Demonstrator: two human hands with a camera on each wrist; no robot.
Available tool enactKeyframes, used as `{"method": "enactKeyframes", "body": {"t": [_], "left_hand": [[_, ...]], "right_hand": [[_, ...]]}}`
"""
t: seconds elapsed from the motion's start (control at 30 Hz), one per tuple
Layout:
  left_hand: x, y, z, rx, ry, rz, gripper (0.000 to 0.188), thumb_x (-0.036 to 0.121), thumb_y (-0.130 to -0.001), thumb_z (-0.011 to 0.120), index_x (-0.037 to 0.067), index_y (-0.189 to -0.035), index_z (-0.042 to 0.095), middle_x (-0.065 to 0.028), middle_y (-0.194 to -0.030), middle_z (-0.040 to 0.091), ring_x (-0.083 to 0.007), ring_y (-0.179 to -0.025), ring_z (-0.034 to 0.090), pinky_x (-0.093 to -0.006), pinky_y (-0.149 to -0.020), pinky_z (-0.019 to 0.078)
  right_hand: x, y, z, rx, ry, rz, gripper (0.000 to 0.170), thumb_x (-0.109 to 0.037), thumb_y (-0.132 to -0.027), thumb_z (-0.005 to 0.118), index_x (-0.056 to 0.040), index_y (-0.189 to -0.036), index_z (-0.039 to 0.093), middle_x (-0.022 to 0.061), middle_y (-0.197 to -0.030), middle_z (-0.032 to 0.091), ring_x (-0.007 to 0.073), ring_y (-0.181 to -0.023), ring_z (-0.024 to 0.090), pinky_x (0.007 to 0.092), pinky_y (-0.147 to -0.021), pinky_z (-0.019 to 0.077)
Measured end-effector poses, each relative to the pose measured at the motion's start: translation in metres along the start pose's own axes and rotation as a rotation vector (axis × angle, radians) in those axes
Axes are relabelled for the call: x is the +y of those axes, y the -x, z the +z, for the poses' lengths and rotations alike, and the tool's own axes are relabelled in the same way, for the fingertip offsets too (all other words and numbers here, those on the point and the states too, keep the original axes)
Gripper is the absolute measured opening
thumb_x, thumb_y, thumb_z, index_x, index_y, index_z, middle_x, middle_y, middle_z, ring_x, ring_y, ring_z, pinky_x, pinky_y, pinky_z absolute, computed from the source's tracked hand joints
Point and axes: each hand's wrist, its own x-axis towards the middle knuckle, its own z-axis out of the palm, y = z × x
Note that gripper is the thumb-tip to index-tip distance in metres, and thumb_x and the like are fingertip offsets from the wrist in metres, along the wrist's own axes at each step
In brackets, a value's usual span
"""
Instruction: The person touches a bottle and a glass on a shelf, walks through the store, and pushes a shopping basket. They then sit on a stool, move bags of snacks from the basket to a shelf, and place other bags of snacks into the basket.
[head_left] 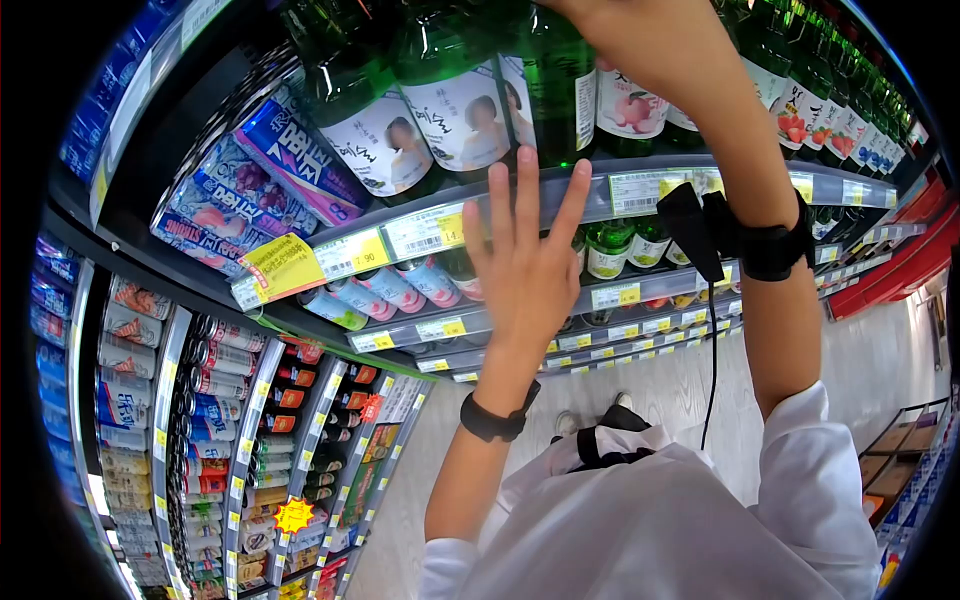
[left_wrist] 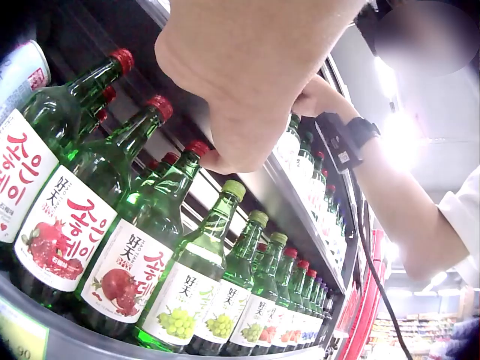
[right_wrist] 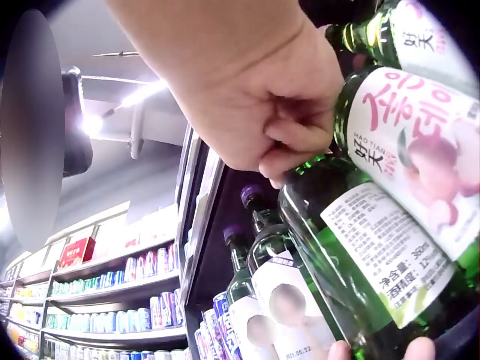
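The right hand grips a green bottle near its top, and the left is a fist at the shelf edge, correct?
Not quite: the head view shows the left hand at the shelf edge with its fingers straight and spread, not a fist. The right hand does grip a green bottle near its top.

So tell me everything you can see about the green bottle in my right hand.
The green bottle looks like glossy, translucent glass, with rounded shoulders and a white label of small dark print. The right hand grips its top, hiding that end. It stands between a peach-labelled bottle and portrait-labelled ones. The left hand is by its base; contact is unclear.
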Motion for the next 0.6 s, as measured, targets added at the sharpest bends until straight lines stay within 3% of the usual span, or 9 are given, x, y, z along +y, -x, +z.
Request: {"method": "enactKeyframes", "body": {"t": [0.03,0.3,0.47,0.6], "left_hand": [[0.000,0.000,0.000,-0.004,-0.003,0.004,0.079,0.007,-0.073,0.061,0.032,-0.146,0.044,-0.0144,-0.159,0.025,-0.0333,-0.147,0.019,-0.0494,-0.116,0.0097],[0.000,0.000,0.001,-0.002,-0.051,0.012,0.077,0.008,-0.074,0.062,0.032,-0.146,0.045,-0.0146,-0.158,0.025,-0.0340,-0.147,0.020,-0.0497,-0.116,0.0103],[0.001,-0.001,-0.001,-0.028,-0.047,0.002,0.078,0.008,-0.074,0.062,0.031,-0.146,0.044,-0.0159,-0.158,0.026,-0.0353,-0.147,0.020,-0.0498,-0.116,0.0095],[0.001,-0.002,0.001,-0.032,-0.102,-0.002,0.078,0.008,-0.074,0.063,0.031,-0.146,0.044,-0.0165,-0.158,0.026,-0.0358,-0.146,0.020,-0.0501,-0.116,0.0097]], "right_hand": [[-0.001,0.000,0.000,0.009,0.001,-0.024,0.045,-0.017,-0.084,0.072,0.0103,-0.115,0.054,0.0279,-0.097,0.065,0.0416,-0.093,0.064,0.0418,-0.081,0.0508],[-0.002,0.002,-0.001,0.006,0.004,-0.012,0.044,-0.017,-0.083,0.073,0.0113,-0.110,0.053,0.0284,-0.083,0.064,0.0449,-0.084,0.063,0.0459,-0.073,0.0501],[0.004,0.003,0.003,0.023,0.025,-0.065,0.040,-0.018,-0.088,0.066,0.0146,-0.109,0.056,0.0318,-0.088,0.064,0.0463,-0.088,0.063,0.0465,-0.075,0.0504],[0.010,0.001,0.002,0.030,-0.076,-0.110,0.042,-0.014,-0.090,0.059,0.0164,-0.117,0.054,0.0325,-0.092,0.065,0.0448,-0.088,0.065,0.0452,-0.077,0.0517]]}}
